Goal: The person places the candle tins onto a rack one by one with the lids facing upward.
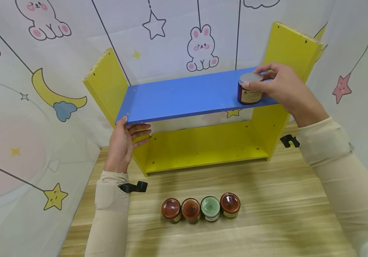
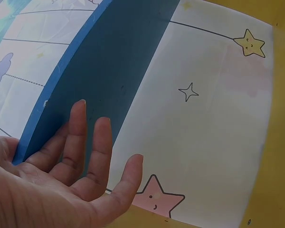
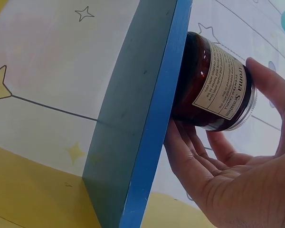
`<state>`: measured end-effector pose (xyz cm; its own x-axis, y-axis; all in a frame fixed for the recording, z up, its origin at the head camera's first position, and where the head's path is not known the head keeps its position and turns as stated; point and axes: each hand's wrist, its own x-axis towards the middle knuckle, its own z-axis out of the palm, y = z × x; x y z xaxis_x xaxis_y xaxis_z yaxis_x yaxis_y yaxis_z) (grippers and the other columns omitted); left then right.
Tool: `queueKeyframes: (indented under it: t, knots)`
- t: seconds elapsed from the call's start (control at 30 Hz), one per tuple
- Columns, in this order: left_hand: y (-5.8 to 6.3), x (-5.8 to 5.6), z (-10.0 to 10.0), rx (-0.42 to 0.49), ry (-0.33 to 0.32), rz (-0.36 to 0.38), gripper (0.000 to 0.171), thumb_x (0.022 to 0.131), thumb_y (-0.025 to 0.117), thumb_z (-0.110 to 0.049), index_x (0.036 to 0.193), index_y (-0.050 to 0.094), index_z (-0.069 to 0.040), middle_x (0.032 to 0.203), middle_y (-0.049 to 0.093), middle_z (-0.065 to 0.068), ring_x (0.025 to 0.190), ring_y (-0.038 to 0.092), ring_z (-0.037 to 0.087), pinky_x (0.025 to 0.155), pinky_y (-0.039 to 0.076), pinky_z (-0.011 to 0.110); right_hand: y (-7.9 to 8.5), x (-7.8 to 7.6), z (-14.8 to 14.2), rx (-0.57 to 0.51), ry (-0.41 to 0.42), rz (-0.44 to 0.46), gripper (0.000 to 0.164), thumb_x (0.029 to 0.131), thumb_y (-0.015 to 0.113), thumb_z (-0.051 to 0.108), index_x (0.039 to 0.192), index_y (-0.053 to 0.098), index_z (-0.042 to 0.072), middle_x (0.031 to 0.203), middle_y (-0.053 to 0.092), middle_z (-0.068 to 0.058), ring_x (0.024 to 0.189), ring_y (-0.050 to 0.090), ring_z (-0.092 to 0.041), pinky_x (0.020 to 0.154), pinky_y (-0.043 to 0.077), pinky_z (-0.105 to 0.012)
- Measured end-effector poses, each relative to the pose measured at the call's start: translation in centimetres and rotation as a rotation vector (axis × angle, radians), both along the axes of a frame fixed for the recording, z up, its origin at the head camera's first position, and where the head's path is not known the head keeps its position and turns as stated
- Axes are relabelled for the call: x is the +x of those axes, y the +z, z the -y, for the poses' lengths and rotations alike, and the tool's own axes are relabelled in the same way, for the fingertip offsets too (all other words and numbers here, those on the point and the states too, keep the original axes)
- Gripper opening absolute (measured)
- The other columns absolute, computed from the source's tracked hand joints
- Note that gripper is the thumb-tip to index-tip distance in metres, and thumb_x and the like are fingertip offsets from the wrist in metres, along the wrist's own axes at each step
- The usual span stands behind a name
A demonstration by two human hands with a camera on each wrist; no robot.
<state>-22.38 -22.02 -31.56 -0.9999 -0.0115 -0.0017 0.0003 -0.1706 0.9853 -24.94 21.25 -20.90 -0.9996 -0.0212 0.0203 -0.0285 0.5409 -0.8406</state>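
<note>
A dark amber scented-candle jar [image 1: 250,93] with a cream label and a silver lid stands at the right front of the blue shelf board [image 1: 177,94]. My right hand [image 1: 280,84] grips this jar from the right, thumb at the lid and fingers around the far side. In the right wrist view, the candle jar [image 3: 213,83] has its base at the board's front edge. At the board's left front corner, my left hand [image 1: 124,141] has its thumb on top and its index finger beneath. Its other fingers [image 2: 102,156] spread loosely under the board in the left wrist view.
Yellow side panels [image 1: 290,53] rise above the blue board at both ends, and a yellow bottom board [image 1: 200,146] lies below it. Several lidded jars [image 1: 191,210], brown and green, stand in a row on the wooden table [image 1: 267,221]. Behind hangs a printed curtain [image 1: 171,53].
</note>
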Motion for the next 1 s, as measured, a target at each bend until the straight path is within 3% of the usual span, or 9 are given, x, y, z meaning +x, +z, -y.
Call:
queueKeyframes:
  t: [0.23,0.5,0.8,1.0]
  knots:
    - [0.0,0.0,0.0,0.001,0.000,0.009,0.056,0.109,0.030,-0.050,0.148,0.040,-0.011,0.102,0.074,0.002,0.105,0.067,0.026,0.104,0.043,0.053,0.6,-1.1,0.2,0.012,-0.022,0.059,0.096,0.079,0.075,0.065,0.156,0.040,0.021,0.158,0.039,-0.011,0.134,0.039,-0.028,0.117,0.033,-0.050]
    - [0.1,0.1,0.0,-0.003,0.002,0.002,0.058,0.109,0.030,-0.050,0.152,0.036,-0.011,0.103,0.074,0.002,0.101,0.069,0.023,0.101,0.045,0.052,1.4,-2.8,0.4,0.018,-0.065,0.110,0.100,0.074,0.078,0.066,0.156,0.041,0.022,0.154,0.041,-0.008,0.134,0.040,-0.024,0.118,0.032,-0.046]
    - [0.1,0.0,0.0,-0.003,0.014,0.007,0.059,0.109,0.031,-0.051,0.152,0.036,-0.011,0.103,0.074,0.003,0.103,0.069,0.024,0.099,0.047,0.049,1.5,-4.3,0.5,0.015,-0.080,0.123,0.093,0.081,0.076,0.063,0.157,0.038,0.025,0.161,0.036,-0.006,0.137,0.044,-0.028,0.119,0.029,-0.053]
    - [0.1,-0.1,0.1,0.004,0.005,0.018,0.059,0.109,0.029,-0.050,0.154,0.032,-0.011,0.104,0.073,0.003,0.105,0.067,0.025,0.105,0.042,0.054,1.4,-5.1,0.6,-0.026,-0.097,0.108,0.087,0.088,0.074,0.053,0.158,0.036,0.019,0.161,0.034,-0.009,0.137,0.040,-0.025,0.118,0.035,-0.043]
